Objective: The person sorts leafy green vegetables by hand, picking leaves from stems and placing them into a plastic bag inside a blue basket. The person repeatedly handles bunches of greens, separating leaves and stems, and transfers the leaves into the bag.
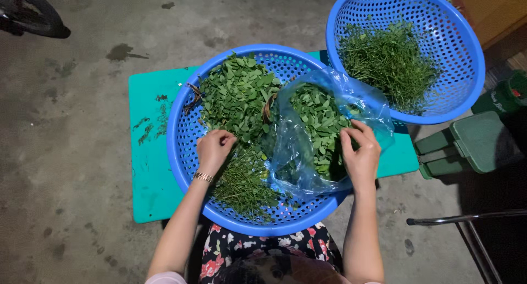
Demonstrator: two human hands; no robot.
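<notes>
Right hand rests on the bagged leaves.

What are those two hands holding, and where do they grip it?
The left hand pinches a leafy sprig near its stem end. The right hand grips the clear plastic bag at its open edge.

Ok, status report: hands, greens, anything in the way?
Left hand pinching leafy stems in the near basket. Right hand on the clear bag of leaves. Nothing blocking.

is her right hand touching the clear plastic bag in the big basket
Touching. The head view shows the right hand resting on the plastic bag of leaves, fingers pressed against its edge, no gap.
</notes>
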